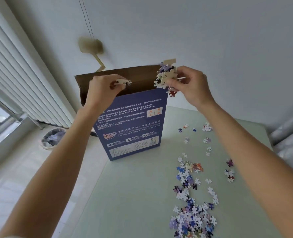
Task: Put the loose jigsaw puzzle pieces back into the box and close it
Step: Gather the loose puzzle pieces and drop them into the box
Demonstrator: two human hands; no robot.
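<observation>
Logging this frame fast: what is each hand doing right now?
Left hand: closed, pinching a few puzzle pieces over the open box.
Right hand: closed, gripping a clump of pieces at the box's top corner.

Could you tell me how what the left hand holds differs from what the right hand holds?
The left hand pinches just one or two pale pieces; the right hand grips a thick bunch. The left's pieces show pale faces only; the bunch mixes pale, purple and red. Both are held over the open top of the box.
</observation>
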